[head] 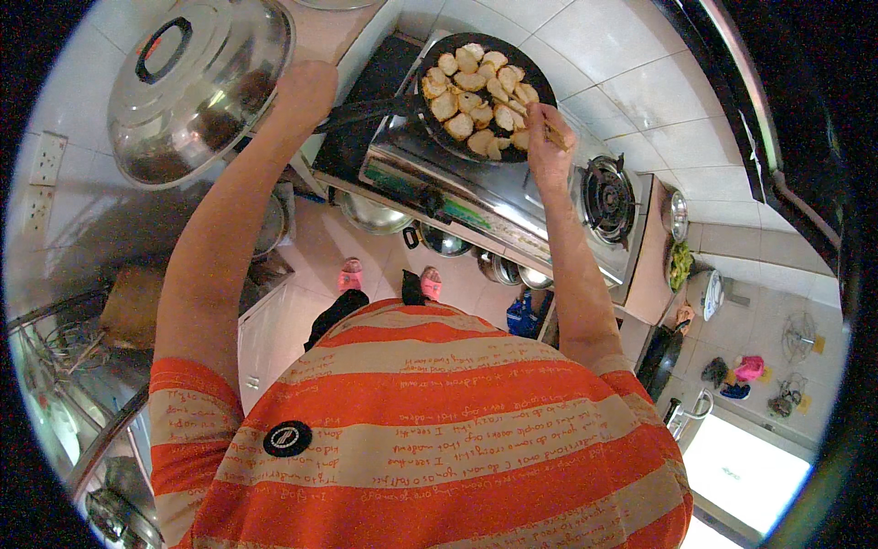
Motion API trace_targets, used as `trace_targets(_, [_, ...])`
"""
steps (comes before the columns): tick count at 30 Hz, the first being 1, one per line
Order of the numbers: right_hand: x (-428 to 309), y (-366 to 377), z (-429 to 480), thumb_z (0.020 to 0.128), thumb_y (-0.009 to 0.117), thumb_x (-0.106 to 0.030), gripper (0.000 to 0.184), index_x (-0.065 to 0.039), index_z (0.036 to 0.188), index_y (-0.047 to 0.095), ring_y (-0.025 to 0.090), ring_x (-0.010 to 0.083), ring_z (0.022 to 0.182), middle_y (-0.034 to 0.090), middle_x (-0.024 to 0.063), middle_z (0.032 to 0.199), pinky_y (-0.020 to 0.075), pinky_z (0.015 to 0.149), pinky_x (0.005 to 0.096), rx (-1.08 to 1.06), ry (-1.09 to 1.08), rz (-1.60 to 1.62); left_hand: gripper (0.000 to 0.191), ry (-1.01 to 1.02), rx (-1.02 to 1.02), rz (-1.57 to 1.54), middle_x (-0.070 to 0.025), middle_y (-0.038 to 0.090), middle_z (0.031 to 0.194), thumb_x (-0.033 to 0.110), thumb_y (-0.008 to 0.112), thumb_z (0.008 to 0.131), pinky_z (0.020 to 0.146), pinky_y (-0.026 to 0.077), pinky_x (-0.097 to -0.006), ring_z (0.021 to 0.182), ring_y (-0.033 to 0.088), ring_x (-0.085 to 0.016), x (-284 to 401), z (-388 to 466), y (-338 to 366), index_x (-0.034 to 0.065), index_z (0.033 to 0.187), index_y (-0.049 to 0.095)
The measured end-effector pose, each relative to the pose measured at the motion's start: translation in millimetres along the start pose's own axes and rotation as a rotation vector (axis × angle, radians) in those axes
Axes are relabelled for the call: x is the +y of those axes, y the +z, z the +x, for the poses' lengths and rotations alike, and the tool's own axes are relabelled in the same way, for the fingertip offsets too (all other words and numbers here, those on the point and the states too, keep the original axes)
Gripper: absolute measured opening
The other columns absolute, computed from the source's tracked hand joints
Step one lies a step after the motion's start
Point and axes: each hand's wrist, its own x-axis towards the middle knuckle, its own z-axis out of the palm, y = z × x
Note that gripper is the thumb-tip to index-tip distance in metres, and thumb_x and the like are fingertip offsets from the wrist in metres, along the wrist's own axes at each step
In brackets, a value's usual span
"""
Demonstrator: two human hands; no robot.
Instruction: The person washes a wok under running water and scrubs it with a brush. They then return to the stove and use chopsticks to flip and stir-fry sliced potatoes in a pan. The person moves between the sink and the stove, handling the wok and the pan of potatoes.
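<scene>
My right hand (551, 144) grips wooden chopsticks (511, 104), whose tips are among browned slices of food (469, 82) in a black frying pan (424, 122). The slices look like potato or a similar food and lie spread across the pan. The pan sits on the far burner of a steel gas stove (473, 185), its dark handle (363, 113) reaching left below my left forearm. My left hand (307, 89) is closed at the rim of a large domed metal lid (206, 96) with a black handle. The lid is tilted, and my left fingertips are hidden.
A second burner (609, 199) lies right of my right forearm. Beyond it are a metal bowl (678, 215) and a dish of green vegetables (680, 265). Pots (446, 240) stand below the stove. A tiled wall (645, 89) rises behind it.
</scene>
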Motion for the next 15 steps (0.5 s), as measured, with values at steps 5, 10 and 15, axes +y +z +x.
trace_targets(5, [-4,-11,8,0.087,0.053,-0.017,0.022,0.003,0.088,0.06,0.06,0.0134,0.075,0.063,0.0065,0.076,0.0462,0.067,0.0226,0.066,-0.053,-0.015,0.011,-0.009,-0.03,-0.038,-0.018,0.062,0.076,0.006,0.053,0.072,0.061,0.052,-0.0399,0.074,0.062,-0.031,-2,2,-4,0.0011,0.072,0.063])
trace_targets(10, [21,-27,26,0.085,0.056,-0.013,0.017,0.003,0.083,0.06,0.058,0.0123,0.067,0.063,0.0071,0.077,0.0476,0.06,0.0247,0.195,-0.009,0.227,0.011,0.018,0.076,-0.117,-0.0194,0.061,0.073,0.006,0.053,0.072,0.063,0.05,-0.0428,0.071,0.061,-0.034,5,-6,-18,0.0008,0.072,0.062])
trace_targets(15, [26,-29,29,0.083,0.057,-0.012,0.017,0.004,0.081,0.06,0.06,0.0174,0.07,0.063,0.0117,0.082,0.0513,0.065,0.0281,0.235,0.087,0.471,0.011,0.003,-0.009,-0.094,-0.019,0.06,0.077,0.006,0.053,0.072,0.066,0.049,-0.0426,0.075,0.06,-0.033,30,-14,-37,0.0003,0.075,0.061])
